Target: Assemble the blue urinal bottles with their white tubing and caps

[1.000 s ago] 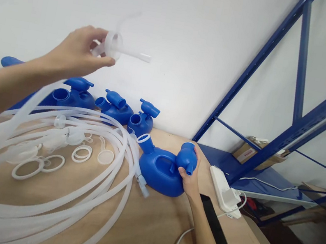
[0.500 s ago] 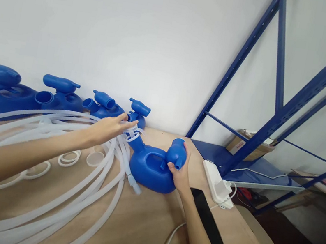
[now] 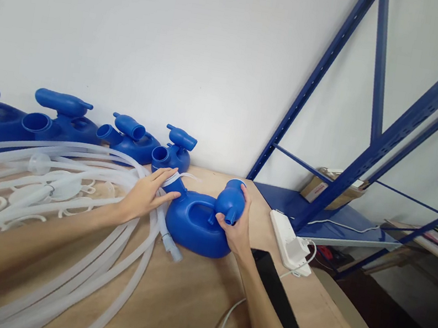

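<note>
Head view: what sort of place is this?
Probably a small workshop: matching blue plastic bottles line the wall, translucent tubing lies coiled on a wooden table, and a blue metal rack stands alongside.

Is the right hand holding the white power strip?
No, the right hand grips the rounded end of a blue plastic bottle, apart from the power strip.

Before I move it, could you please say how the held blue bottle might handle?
The blue bottle is probably light for its bulk, since it looks like moulded plastic. It seems stiff, showing no visible dent around the right hand. Its smooth surface may be slippery.
</note>
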Motion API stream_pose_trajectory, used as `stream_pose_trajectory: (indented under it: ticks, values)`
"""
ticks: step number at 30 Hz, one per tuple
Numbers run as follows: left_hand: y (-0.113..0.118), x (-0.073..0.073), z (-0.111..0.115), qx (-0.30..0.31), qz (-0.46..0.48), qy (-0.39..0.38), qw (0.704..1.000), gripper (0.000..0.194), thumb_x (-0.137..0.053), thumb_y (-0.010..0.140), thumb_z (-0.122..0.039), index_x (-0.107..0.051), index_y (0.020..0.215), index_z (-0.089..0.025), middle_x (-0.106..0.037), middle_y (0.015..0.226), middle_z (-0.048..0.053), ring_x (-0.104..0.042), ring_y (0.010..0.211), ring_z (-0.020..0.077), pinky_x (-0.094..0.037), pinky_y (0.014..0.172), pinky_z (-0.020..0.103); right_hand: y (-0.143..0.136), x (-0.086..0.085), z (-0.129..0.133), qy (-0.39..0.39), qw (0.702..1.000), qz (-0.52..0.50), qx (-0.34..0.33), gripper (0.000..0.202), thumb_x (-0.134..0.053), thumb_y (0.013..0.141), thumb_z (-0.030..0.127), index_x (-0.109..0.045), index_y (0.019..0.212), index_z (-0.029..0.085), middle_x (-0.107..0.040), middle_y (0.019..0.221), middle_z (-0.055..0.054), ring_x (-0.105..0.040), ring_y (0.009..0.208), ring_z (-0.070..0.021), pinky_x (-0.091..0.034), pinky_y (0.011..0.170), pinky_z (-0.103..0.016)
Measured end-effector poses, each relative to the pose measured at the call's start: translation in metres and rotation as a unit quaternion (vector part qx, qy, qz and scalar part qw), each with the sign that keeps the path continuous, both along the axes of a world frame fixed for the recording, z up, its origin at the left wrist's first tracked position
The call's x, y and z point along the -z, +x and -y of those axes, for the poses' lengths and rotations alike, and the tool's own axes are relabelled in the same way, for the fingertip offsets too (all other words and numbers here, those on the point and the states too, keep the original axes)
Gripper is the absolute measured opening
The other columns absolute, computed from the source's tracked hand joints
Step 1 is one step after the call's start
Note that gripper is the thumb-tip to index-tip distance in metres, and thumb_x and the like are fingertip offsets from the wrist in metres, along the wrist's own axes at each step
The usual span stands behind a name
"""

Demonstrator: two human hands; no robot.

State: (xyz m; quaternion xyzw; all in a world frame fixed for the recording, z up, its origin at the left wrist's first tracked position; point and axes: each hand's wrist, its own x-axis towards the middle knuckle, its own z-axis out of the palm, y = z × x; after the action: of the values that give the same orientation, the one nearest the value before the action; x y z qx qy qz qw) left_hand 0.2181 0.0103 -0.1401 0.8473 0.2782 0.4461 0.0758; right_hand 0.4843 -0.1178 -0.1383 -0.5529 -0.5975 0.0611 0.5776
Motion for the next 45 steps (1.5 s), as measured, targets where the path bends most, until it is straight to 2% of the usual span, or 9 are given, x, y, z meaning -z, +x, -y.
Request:
stream_pose_trajectory:
  ticks: [4,10,13,16,21,24,31,39,45]
  values:
    - [0.000,0.002,0.001,0.008,0.019,0.029,0.999,0.066,-0.057,0.099,-0.063,-0.056,0.148,-0.019,-0.064,0.143,0.013,-0.065,0.128,0.0297,-0.055,0.106,0.043,-0.003,-0.005,0.000,0.007,1.000,0.003,-0.006,0.099,-0.077,0.079,0.065,-0.035,0.159,0.023,-0.041,0.161,-0.016,-0.041,0.149,-0.0386,-0.033,0.124,-0.061]
    - [0.005,-0.001,0.007,0.007,0.071,0.010,0.997,0.057,-0.063,0.098,-0.053,-0.061,0.144,-0.019,-0.068,0.137,0.013,-0.068,0.122,0.0279,-0.055,0.105,0.041,0.000,-0.007,-0.002,0.005,1.000,0.010,-0.018,0.096,-0.077,0.079,0.061,-0.037,0.157,0.021,-0.041,0.161,-0.017,-0.042,0.148,-0.0380,-0.034,0.124,-0.061]
    - [0.001,-0.009,0.007,-0.016,0.003,-0.003,1.000,0.062,-0.058,0.098,-0.056,-0.059,0.145,-0.016,-0.068,0.137,0.013,-0.067,0.122,0.0269,-0.053,0.105,0.039,0.000,-0.007,-0.002,0.002,1.000,0.006,-0.014,0.097,-0.077,0.078,0.062,-0.037,0.156,0.020,-0.041,0.161,-0.017,-0.042,0.149,-0.0386,-0.032,0.125,-0.062]
    - [-0.002,-0.026,0.002,-0.043,-0.094,-0.013,0.995,0.071,-0.065,0.089,-0.062,-0.062,0.141,-0.014,-0.072,0.126,0.014,-0.070,0.113,0.0310,-0.054,0.100,0.042,0.001,-0.008,-0.001,-0.008,1.000,0.003,-0.017,0.097,-0.075,0.078,0.064,-0.037,0.156,0.021,-0.042,0.161,-0.017,-0.040,0.150,-0.0395,-0.033,0.123,-0.063]
    - [0.007,-0.048,-0.007,-0.066,-0.174,-0.031,0.982,0.066,-0.069,0.077,-0.074,-0.070,0.107,-0.016,-0.076,0.100,0.014,-0.073,0.092,0.0390,-0.055,0.078,0.045,0.002,-0.007,-0.002,-0.012,1.000,-0.008,-0.017,0.101,-0.074,0.076,0.069,-0.036,0.156,0.020,-0.041,0.160,-0.019,-0.044,0.146,-0.0417,-0.034,0.121,-0.066]
    - [0.012,-0.047,-0.008,-0.069,-0.189,-0.032,0.979,0.062,-0.061,0.083,-0.075,-0.067,0.104,-0.017,-0.076,0.098,0.014,-0.073,0.088,0.0387,-0.054,0.075,0.044,0.001,-0.007,-0.002,-0.010,1.000,-0.009,-0.022,0.099,-0.074,0.077,0.068,-0.037,0.155,0.020,-0.040,0.161,-0.019,-0.042,0.148,-0.0410,-0.034,0.122,-0.065]
    - [0.012,-0.034,-0.013,-0.028,-0.168,-0.013,0.985,0.060,-0.058,0.091,-0.063,-0.062,0.130,-0.017,-0.073,0.128,0.014,-0.073,0.106,0.0345,-0.055,0.088,0.043,-0.001,-0.010,-0.002,-0.016,1.000,-0.002,-0.023,0.098,-0.076,0.078,0.063,-0.035,0.157,0.021,-0.042,0.161,-0.017,-0.040,0.150,-0.0394,-0.031,0.125,-0.063]
    - [0.010,-0.038,-0.021,0.045,-0.152,-0.003,0.987,0.060,-0.060,0.090,-0.062,-0.065,0.127,-0.016,-0.076,0.121,0.013,-0.073,0.108,0.0330,-0.054,0.090,0.041,-0.001,-0.011,0.001,-0.022,0.999,-0.004,-0.027,0.097,-0.075,0.078,0.066,-0.038,0.157,0.022,-0.044,0.160,-0.016,-0.042,0.150,-0.0397,-0.034,0.124,-0.063]
    - [0.015,-0.029,-0.017,0.031,-0.096,-0.008,0.995,0.052,-0.059,0.089,-0.059,-0.064,0.119,-0.017,-0.078,0.113,0.010,-0.075,0.102,0.0295,-0.055,0.088,0.039,-0.002,-0.012,0.002,-0.013,0.999,-0.003,-0.033,0.096,-0.073,0.080,0.067,-0.037,0.157,0.023,-0.041,0.162,-0.016,-0.041,0.151,-0.0385,-0.035,0.124,-0.061]
